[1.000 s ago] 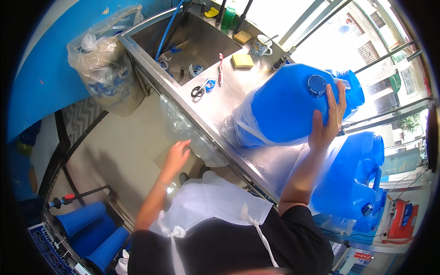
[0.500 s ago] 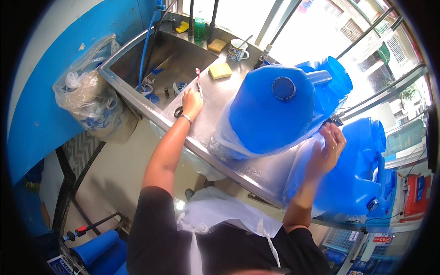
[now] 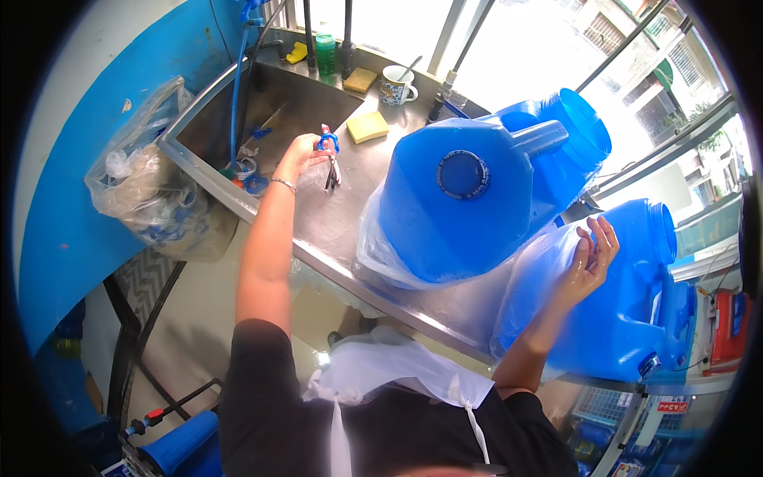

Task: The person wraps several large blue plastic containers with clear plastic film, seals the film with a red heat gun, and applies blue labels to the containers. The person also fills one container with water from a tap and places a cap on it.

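My left hand (image 3: 298,155) is over the sink's edge, fingers closed on a small tool with blue loops (image 3: 328,142) and a narrow dark end pointing down; it resembles scissors, partly hidden by my fingers. A red tip shows just beyond it. My right hand (image 3: 592,254) is raised with loosely curved fingers, nothing visible in them, in front of a blue jug (image 3: 620,294) partly covered in clear plastic. Between my hands lies a large blue jug (image 3: 453,215) with a round blue cap, its lower part in a clear plastic bag (image 3: 377,246). Another blue jug (image 3: 576,127) with an uncapped mouth lies behind it.
The steel counter (image 3: 326,230) joins a sink basin (image 3: 270,95) on the left, with blue scraps inside. A yellow sponge (image 3: 366,127), a brownish sponge (image 3: 360,79), a patterned mug (image 3: 396,86) and a green bottle (image 3: 326,54) stand behind. A stuffed plastic bag (image 3: 151,175) hangs left.
My left hand has lifted from the counter and now shows the blue-looped tool. The black loops beside it are no longer seen there. My right hand has moved slightly right and down; the view has shifted.
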### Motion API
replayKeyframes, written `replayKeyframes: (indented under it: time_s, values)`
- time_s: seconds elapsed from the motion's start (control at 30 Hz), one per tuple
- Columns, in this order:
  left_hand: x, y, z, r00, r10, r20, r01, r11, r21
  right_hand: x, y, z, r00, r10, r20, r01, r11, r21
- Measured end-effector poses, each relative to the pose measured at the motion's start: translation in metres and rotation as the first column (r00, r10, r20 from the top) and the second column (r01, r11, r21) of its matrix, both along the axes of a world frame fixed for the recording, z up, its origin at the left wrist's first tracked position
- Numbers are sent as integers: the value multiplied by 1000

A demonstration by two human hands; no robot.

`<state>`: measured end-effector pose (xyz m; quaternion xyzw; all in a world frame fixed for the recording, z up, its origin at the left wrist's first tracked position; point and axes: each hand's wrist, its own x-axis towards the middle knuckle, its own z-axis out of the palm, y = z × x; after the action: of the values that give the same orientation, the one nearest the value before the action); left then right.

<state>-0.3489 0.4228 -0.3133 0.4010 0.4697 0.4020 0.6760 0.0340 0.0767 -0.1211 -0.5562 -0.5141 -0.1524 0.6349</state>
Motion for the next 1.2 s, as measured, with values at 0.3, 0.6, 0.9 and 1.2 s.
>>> replayKeyframes:
  time_s: [0.3,0.6,0.9,1.2]
  values:
    - [17,-16,-2,980,8,201,-8,1000,2,49,40,-10,972,34,-235,-3,991,133]
    - [50,1,-21,984,-99,148,98,995,13,156,172,-85,864,129,-487,-213,969,-122]
    - [74,-16,-4,995,94,-28,-89,986,139,153,159,-120,865,88,-494,-139,988,-67]
    - [78,-29,20,956,149,255,-152,988,-6,166,161,-97,830,93,-551,2,986,169]
